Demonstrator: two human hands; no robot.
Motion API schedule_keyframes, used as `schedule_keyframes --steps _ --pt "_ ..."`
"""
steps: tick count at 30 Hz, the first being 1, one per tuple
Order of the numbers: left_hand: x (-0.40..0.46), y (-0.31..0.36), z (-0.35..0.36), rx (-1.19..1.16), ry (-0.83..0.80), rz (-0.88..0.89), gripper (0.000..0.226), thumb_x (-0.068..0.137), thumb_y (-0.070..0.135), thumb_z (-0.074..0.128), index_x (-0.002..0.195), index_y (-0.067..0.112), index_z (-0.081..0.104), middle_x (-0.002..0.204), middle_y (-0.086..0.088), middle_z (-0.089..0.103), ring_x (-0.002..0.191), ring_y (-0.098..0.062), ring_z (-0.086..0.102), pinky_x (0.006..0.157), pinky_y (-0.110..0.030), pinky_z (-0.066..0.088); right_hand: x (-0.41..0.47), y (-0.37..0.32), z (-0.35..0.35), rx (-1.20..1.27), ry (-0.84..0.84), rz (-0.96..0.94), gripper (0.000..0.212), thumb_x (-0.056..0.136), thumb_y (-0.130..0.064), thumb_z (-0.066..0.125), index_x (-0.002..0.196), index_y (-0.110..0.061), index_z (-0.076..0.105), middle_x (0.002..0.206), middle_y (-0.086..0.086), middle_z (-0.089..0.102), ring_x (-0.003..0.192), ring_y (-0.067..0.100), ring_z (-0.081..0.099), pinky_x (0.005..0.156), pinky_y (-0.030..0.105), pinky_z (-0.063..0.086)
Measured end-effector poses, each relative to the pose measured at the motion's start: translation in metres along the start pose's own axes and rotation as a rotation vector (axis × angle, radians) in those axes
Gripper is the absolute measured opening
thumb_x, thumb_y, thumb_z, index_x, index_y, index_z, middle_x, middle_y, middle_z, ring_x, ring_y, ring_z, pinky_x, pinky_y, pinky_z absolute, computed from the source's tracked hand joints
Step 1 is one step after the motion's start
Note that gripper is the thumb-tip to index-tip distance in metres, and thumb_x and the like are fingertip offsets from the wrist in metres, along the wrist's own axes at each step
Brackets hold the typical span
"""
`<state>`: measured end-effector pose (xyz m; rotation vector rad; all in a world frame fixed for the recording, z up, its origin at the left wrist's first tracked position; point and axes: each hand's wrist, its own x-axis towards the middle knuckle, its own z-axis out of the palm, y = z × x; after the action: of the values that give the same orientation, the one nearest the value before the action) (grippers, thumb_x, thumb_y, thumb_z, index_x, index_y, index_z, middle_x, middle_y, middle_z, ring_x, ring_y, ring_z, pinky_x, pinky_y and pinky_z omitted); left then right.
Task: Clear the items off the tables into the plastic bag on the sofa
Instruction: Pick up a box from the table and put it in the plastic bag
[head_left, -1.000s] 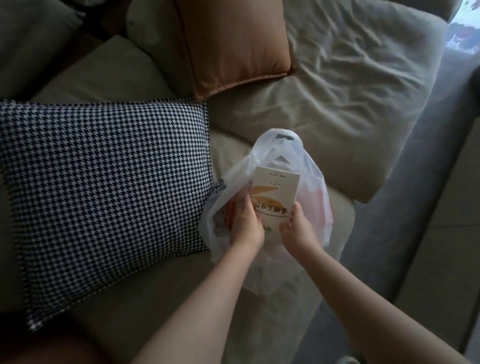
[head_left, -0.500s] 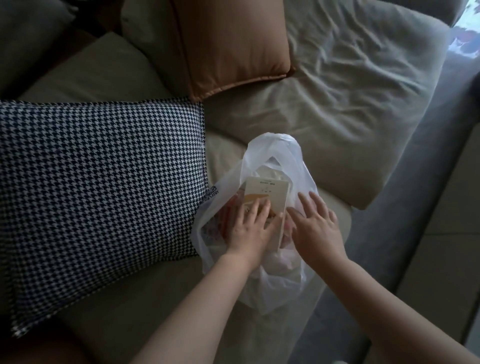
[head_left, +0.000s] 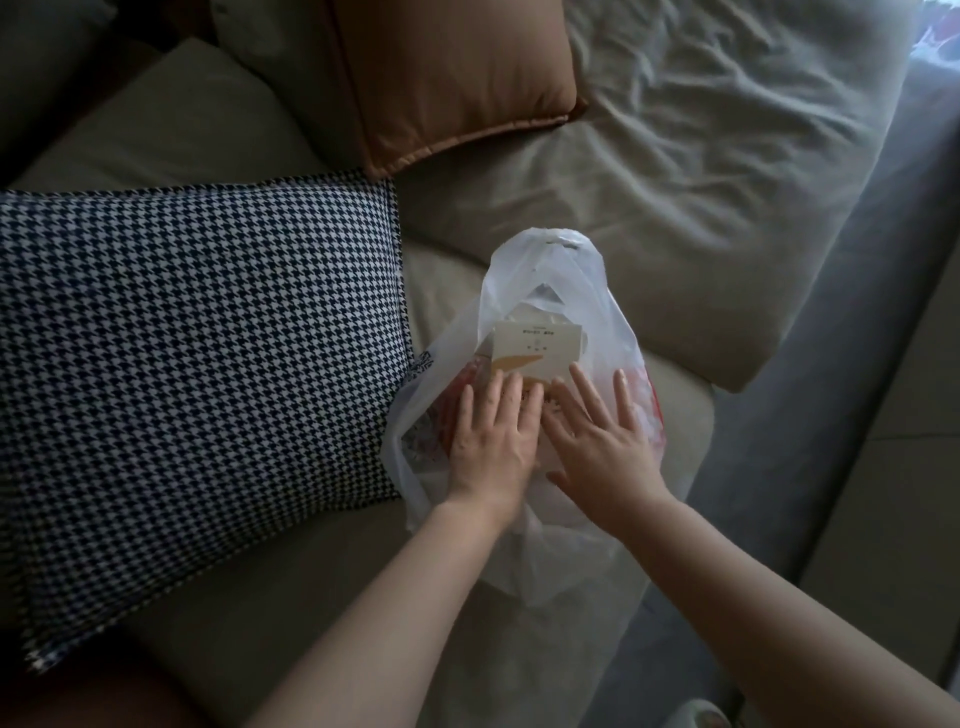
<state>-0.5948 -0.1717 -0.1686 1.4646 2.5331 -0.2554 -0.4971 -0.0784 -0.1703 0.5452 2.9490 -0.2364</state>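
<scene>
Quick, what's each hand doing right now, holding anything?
Left hand: open, fingers straight, lying flat on the box in the bag.
Right hand: open, fingers spread flat on the bag, holding nothing.

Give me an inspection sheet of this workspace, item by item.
Surface: beige sofa seat, creased cover at the back.
Job's things: white plastic bag lies on the seat, mouth open; cream box lies inside it, among reddish packets.
Clutter: houndstooth cushion beside the bag; brown cushion behind.
Hands: left hand and right hand lie flat, fingers straight, on the bag's contents, gripping nothing.
Cables: nothing seen.
Surroundings: grey floor to the right; dim light. No table in view.
</scene>
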Motion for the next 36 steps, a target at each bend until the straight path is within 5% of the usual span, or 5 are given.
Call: schedule_keyframes --steps 4,10,23,30,36 --pt "-0.008 -0.011 -0.006 -0.065 0.264 -0.06 0.076 0.067 0.027 0.081 0.135 0.018 0.049 0.14 -0.014 0.05 0.133 -0.034 0.043 0.11 -0.056 0.031 0.011 0.002 0.004 -0.047 -0.01 -0.044 0.08 0.047 -0.035 0.089 0.119 -0.013 0.065 0.127 0.015 0.061 0.125 0.034 0.051 0.11 0.062 0.02" --pt "0.022 -0.048 -0.017 -0.156 -0.05 -0.385 0.092 0.093 0.021 0.055 0.148 0.028 -0.019 0.159 -0.015 -0.01 0.148 -0.034 0.005 0.118 -0.055 0.017 0.011 0.003 0.008 -0.11 -0.101 -0.028 0.086 0.062 -0.046 0.08 0.137 -0.02 0.047 0.144 0.019 0.042 0.136 0.038 0.035 0.111 0.057 -0.004" --pt "0.044 -0.052 -0.021 -0.23 0.019 -0.226 0.084 0.093 -0.006 0.04 0.151 0.034 -0.005 0.136 -0.003 0.045 0.109 -0.022 0.054 0.071 -0.032 0.049 0.018 0.007 0.011 -0.097 -0.12 0.086 0.082 0.059 -0.015 0.083 0.135 -0.021 0.051 0.136 0.028 0.048 0.096 0.042 0.066 0.077 0.051 0.054" --pt "0.049 -0.057 -0.019 -0.231 0.0 -0.213 0.087 0.091 -0.008 0.041 0.151 0.035 -0.006 0.135 -0.003 0.045 0.108 -0.021 0.055 0.068 -0.031 0.048 0.035 0.009 0.002 -0.11 -0.174 0.091 0.066 0.098 -0.009 0.035 0.15 -0.029 0.001 0.156 0.021 -0.001 0.079 0.023 0.068 0.056 0.028 0.05" --pt "0.046 -0.05 -0.025 -0.284 -0.001 -0.247 0.089 0.091 0.004 0.048 0.15 0.029 -0.013 0.155 -0.006 0.021 0.131 -0.026 0.039 0.097 -0.036 0.049 0.03 0.01 0.0 -0.143 -0.031 0.108 0.07 0.067 -0.019 0.079 0.132 -0.017 0.054 0.135 0.019 0.054 0.086 0.032 0.069 0.058 0.036 0.057"
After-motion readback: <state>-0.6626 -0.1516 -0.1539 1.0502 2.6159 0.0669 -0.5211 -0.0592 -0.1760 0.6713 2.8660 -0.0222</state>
